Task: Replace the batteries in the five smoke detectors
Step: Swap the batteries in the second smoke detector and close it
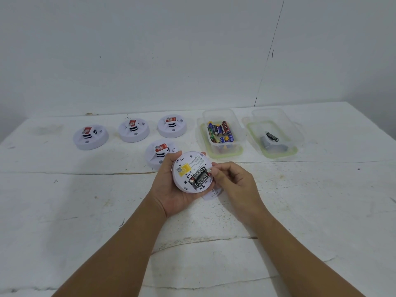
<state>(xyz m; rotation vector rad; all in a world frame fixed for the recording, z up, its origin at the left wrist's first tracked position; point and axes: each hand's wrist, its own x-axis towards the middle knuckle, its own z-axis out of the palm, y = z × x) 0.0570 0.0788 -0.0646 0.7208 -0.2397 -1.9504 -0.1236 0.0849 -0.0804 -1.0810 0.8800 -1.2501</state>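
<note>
The left hand (171, 189) held a detector (192, 171) face down above the white table (85, 211), its fingers curled round the rim and the thumb on the near-left edge. The detector's back faced the camera, showing a yellow label (184, 168) and an open bay with two black batteries (200, 176) seated side by side. The right hand (233, 181) was closed at the bay's right end, thumb and forefinger pinching at the tip of one battery; whether that battery had lifted from its seat could not be told. A white cover (212, 195) lay on the table just under the detector, partly hidden by the hands. Four more detectors stood face up: three in a row at the far left (90, 137), (134, 130), (171, 126), and a fourth (159, 154) just behind the left hand, partly covered by it. Each bore a red sticker. To the right, a clear box (220, 116) resting on its green-rimmed lid held a heap of mixed batteries (220, 131). A second clear box (276, 116), beside it and apart, held one dark battery (272, 137) and a grey item that could not be identified.
</note>
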